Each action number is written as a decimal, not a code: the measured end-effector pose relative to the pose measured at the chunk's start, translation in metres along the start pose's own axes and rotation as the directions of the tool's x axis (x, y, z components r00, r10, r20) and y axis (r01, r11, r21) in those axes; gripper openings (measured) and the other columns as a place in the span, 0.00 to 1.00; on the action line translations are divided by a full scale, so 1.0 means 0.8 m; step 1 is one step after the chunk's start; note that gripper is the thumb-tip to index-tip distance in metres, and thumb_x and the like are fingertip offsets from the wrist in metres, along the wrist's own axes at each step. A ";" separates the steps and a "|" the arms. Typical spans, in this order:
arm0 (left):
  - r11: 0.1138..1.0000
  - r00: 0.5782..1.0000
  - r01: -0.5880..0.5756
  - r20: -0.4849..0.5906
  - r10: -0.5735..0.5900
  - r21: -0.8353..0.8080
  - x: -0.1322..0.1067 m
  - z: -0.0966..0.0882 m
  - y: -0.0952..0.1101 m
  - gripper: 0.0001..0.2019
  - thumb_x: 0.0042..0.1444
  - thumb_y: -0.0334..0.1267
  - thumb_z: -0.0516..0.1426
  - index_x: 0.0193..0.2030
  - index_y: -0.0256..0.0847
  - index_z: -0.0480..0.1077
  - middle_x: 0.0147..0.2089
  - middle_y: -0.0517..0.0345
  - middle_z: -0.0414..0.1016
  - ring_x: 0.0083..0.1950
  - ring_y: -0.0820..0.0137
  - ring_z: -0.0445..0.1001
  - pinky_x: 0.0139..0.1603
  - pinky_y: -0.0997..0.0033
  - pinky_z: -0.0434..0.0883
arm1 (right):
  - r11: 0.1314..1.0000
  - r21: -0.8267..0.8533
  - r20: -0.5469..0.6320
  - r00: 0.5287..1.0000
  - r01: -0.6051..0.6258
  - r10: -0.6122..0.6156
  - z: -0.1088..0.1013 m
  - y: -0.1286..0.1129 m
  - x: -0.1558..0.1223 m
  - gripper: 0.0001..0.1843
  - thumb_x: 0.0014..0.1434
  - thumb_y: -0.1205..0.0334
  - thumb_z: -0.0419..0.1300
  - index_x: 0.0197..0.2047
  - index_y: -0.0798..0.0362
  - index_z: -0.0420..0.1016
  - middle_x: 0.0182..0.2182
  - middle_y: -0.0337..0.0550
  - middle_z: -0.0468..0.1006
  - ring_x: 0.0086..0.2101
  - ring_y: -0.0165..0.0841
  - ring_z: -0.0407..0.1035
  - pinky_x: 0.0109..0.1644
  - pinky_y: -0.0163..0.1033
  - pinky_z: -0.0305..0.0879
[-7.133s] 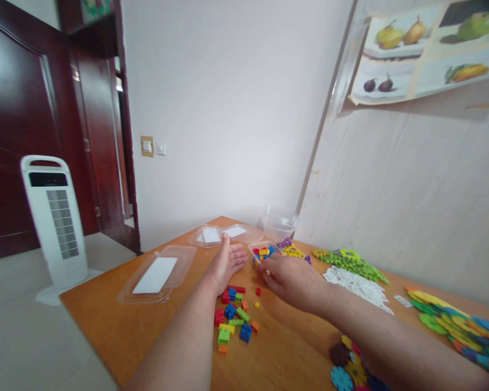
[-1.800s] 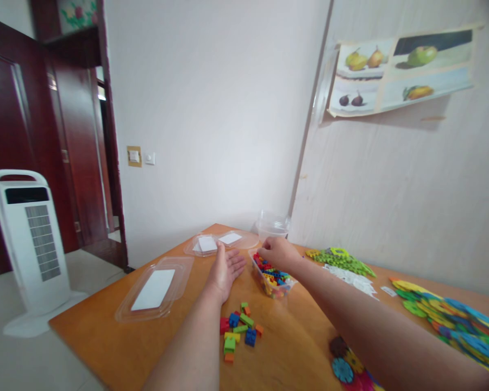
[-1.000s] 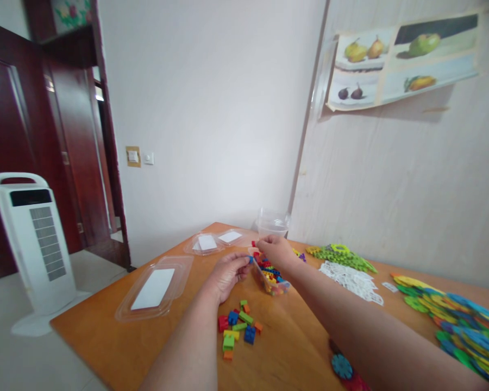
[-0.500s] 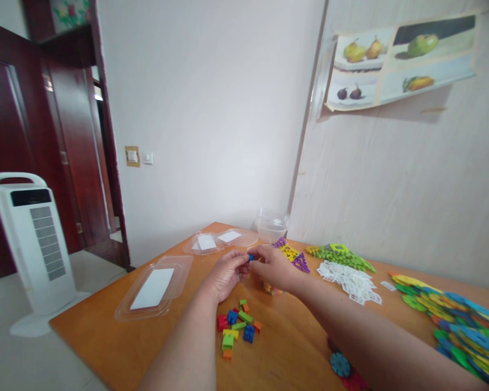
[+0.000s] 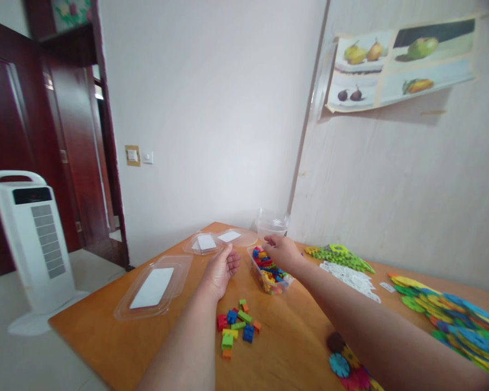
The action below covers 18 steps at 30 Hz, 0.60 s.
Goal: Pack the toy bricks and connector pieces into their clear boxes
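My left hand (image 5: 221, 270) is held above the table left of the brick box, thumb raised apart from loosely curled fingers, and nothing shows in it. Over the far right rim of the clear plastic box (image 5: 284, 289) is my right hand (image 5: 282, 251), its fingers bent and drawn together; whatever they hold, if anything, is hidden. Mixed toy building bricks (image 5: 268, 267) in red, blue, yellow and green fill the box. Nearer to me, between my forearms, lies a small loose group of building bricks (image 5: 238, 326) in green, blue, red, yellow and orange.
Clear lids with white labels (image 5: 152, 288) lie at the left, others (image 5: 206, 242) farther back. A clear tub (image 5: 272, 222) stands by the wall. Rightward are green pieces (image 5: 340, 257), white pieces (image 5: 352, 281) and colourful flat discs (image 5: 452, 309). Notched discs (image 5: 339, 365) lie below my right forearm.
My hands have parted. The right one moved up and right over the box, uncovering its bricks; the left drew slightly left. The blue piece between their fingertips is out of sight.
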<state>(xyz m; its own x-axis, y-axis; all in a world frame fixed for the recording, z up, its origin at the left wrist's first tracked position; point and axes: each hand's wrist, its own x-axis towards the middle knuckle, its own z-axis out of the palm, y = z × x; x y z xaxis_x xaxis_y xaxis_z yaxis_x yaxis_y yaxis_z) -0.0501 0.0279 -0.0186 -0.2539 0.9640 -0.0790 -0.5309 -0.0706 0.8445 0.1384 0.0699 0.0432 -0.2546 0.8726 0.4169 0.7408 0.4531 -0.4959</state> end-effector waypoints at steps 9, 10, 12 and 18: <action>1.000 1.000 -0.001 0.023 0.001 0.000 0.005 -0.002 -0.004 0.23 0.51 0.58 0.61 0.34 0.36 0.71 0.29 0.54 0.76 0.27 0.73 0.73 0.32 0.74 0.67 | 0.936 -0.039 0.251 0.910 0.349 -0.329 -0.007 -0.046 -0.069 0.12 0.59 0.64 0.54 0.38 0.51 0.79 0.34 0.41 0.81 0.35 0.31 0.73 0.38 0.32 0.61; 1.000 1.000 -0.004 0.027 0.004 0.003 0.005 -0.002 -0.004 0.23 0.51 0.58 0.61 0.34 0.36 0.71 0.29 0.54 0.76 0.27 0.74 0.73 0.32 0.74 0.67 | 0.915 -0.077 0.312 0.881 0.396 -0.355 -0.006 -0.053 -0.077 0.12 0.59 0.63 0.54 0.39 0.50 0.80 0.35 0.42 0.82 0.36 0.32 0.74 0.37 0.32 0.61; 1.000 1.000 -0.006 0.028 0.005 0.013 0.005 -0.002 -0.004 0.23 0.51 0.59 0.61 0.35 0.36 0.71 0.29 0.54 0.76 0.26 0.74 0.73 0.30 0.74 0.66 | 0.880 -0.186 0.404 0.851 0.436 -0.336 -0.004 -0.066 -0.089 0.13 0.59 0.61 0.55 0.41 0.49 0.80 0.37 0.45 0.82 0.36 0.36 0.75 0.37 0.34 0.63; 0.999 1.000 -0.009 0.020 0.009 0.036 0.005 0.000 -0.004 0.23 0.52 0.58 0.61 0.36 0.35 0.71 0.29 0.54 0.76 0.26 0.74 0.73 0.30 0.74 0.66 | 0.785 -0.446 0.513 0.842 0.430 -0.169 0.003 -0.102 -0.104 0.19 0.62 0.53 0.53 0.40 0.55 0.82 0.36 0.57 0.83 0.37 0.47 0.78 0.34 0.40 0.67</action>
<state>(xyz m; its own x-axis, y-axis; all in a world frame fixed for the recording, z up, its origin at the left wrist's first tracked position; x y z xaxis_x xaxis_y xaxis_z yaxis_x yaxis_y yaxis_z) -0.0493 0.0317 -0.0221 -0.2424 0.9682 -0.0613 -0.4990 -0.0702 0.8638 0.0974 -0.0395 0.0469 -0.6583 0.7515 0.0437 0.7495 0.6491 0.1300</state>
